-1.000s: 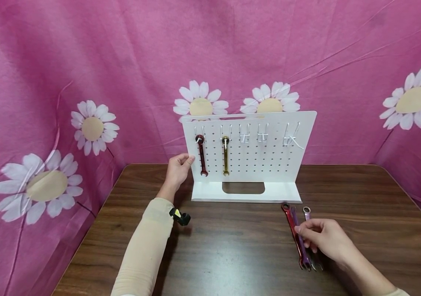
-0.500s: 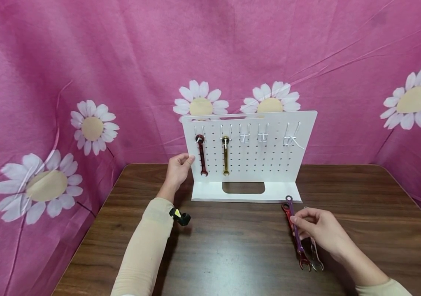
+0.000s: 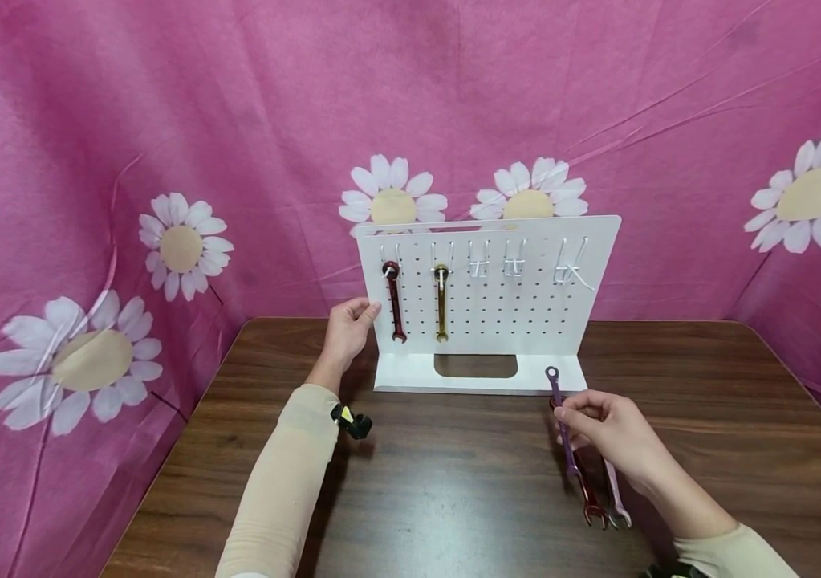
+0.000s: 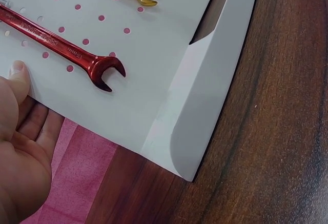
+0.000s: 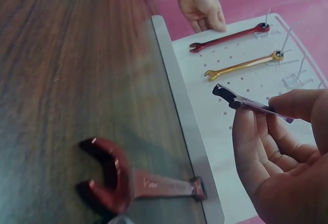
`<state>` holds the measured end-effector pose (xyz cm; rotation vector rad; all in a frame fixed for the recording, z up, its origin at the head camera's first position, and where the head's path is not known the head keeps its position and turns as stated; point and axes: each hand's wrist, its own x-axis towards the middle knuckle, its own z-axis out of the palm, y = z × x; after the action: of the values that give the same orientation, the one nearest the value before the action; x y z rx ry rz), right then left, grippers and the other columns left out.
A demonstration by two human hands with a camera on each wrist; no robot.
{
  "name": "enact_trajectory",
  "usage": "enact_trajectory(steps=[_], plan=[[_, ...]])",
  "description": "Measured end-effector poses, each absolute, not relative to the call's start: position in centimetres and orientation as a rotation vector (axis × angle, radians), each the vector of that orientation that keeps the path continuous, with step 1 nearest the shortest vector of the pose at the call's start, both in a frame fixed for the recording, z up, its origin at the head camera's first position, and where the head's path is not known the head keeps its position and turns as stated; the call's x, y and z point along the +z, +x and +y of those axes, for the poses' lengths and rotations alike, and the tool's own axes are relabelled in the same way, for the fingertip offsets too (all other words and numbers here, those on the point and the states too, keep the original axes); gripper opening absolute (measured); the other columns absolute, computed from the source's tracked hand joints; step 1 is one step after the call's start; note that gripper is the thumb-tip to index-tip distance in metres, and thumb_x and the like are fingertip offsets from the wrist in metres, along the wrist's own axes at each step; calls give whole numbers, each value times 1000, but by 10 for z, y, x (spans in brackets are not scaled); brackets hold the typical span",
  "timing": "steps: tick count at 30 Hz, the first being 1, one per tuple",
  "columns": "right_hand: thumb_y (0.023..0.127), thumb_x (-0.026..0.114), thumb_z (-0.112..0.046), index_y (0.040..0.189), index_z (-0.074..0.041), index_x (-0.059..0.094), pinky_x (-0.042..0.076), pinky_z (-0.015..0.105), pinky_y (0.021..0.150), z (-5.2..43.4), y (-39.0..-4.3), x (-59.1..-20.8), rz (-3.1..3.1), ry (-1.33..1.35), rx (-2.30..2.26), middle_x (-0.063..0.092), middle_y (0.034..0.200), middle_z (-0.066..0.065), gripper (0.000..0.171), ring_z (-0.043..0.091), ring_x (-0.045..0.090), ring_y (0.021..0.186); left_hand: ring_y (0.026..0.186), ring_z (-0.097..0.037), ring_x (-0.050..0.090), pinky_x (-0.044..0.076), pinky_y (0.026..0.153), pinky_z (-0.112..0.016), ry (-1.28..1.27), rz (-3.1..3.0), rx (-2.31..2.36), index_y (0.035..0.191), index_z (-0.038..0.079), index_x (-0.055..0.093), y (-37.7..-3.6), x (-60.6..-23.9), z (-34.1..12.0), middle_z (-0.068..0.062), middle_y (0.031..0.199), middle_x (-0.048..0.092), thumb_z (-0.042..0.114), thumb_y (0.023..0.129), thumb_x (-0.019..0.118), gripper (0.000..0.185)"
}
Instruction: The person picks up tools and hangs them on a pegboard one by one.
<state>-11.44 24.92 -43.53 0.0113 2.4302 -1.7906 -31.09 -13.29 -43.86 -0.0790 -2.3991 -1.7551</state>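
Observation:
My left hand (image 3: 349, 331) grips the left edge of a white pegboard stand (image 3: 511, 321), thumb on its front face. Between the thumb and fingers of my right hand (image 3: 615, 433) is a purple combination wrench (image 3: 562, 433), ring end pointing up and away, raised over the table. Below it lie a red wrench (image 3: 591, 502) and a pale pink wrench (image 3: 616, 498), both partly hidden by the hand. On the board hang a dark red wrench (image 3: 395, 305) at the left and a gold wrench (image 3: 442, 305) beside it, each by its ring end on a hook.
Wire hooks without tools stand at the board's middle (image 3: 514, 261) and right (image 3: 571, 265). The board's base (image 3: 547, 377) has a cut-out and sits on the brown wooden table (image 3: 439, 482). A pink cloth (image 3: 294, 120) with daisies hangs behind and at the sides.
My right hand has lifted the purple wrench from among the others and moved it up and left toward the board. The left hand stays on the board's edge.

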Motion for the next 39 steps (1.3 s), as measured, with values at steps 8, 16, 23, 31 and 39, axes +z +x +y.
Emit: enact_trajectory(steps=[8, 16, 23, 31, 39], plan=[[105, 66, -6, 109, 12, 66, 63, 32, 69, 240, -125, -429, 2401, -33, -1842, 77, 86, 1, 19, 13, 73, 72, 87, -7, 60, 50, 80, -24, -92, -2386, -1766, 115, -4, 78, -312, -439, -131, -20, 103, 78, 19, 107, 71, 26], [105, 66, -4, 107, 13, 65, 63, 30, 68, 233, -132, -422, 2376, -71, -1912, 76, 83, -1, 17, 15, 74, 75, 81, -5, 57, 48, 76, -22, -121, -2362, -1766, 111, -7, 77, -313, -440, -132, -8, 89, 76, 16, 106, 71, 25], [105, 66, -4, 106, 11, 66, 64, 32, 67, 225, -137, -418, 2353, -103, -1951, 75, 84, -6, 15, 13, 74, 74, 81, -5, 58, 49, 75, -21, -99, -2358, -1776, 112, -6, 77, -313, -441, -133, -9, 92, 77, 16, 105, 72, 24], [105, 66, -4, 108, 9, 66, 65, 32, 67, 215, -143, -415, 2323, -119, -1983, 73, 84, -6, 13, 10, 72, 73, 81, -7, 56, 48, 75, -24, -100, -2375, -1755, 111, -5, 77, -313, -441, -133, -8, 87, 74, 19, 107, 71, 25], [106, 66, -5, 116, 16, 63, 65, 34, 68, 207, -147, -410, 2320, -94, -1992, 73, 85, 0, 23, 12, 73, 73, 84, -5, 59, 50, 78, -23, -96, -2385, -1757, 114, -6, 77, -312, -442, -134, -17, 99, 78, 19, 107, 70, 26]])
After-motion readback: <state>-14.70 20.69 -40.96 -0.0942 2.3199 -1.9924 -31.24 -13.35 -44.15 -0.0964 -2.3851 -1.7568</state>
